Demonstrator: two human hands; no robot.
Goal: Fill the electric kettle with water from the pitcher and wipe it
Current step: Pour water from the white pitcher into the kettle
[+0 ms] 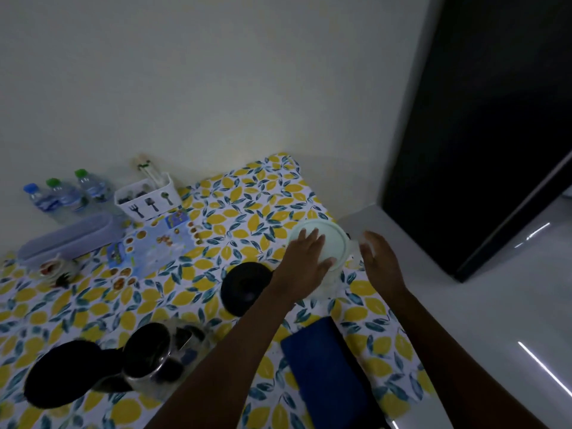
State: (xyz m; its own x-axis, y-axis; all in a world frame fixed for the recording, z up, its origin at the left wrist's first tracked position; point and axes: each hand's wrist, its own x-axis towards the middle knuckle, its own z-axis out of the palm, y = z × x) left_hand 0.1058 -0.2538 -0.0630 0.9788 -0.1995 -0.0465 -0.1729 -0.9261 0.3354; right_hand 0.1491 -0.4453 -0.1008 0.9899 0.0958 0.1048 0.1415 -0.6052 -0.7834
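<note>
The pitcher [328, 261] stood upright at the table's [216, 212] three-o'clock edge, its pale lid [325, 243] facing up. The left hand [305, 261] lay flat on that lid, fingers spread, gripping nothing. The right hand [380, 261] hovered open at the pitcher's three o'clock, just beside its handle side. The glass kettle [158, 357] sat well apart at seven o'clock.

Lemon-print tablecloth [216, 209] covers table. Three water bottles [66, 193] at 10 o'clock against wall: one blue cap, two green caps. Just right of them, white cutlery holder [148, 196] with fork and spoon icons, utensils inside. Translucent lidded container [68, 238] lies in front of bottles. Printed snack packet [151, 243] flat toward centre. Dark refrigerator [483, 125] at 2 o'clock.
</note>
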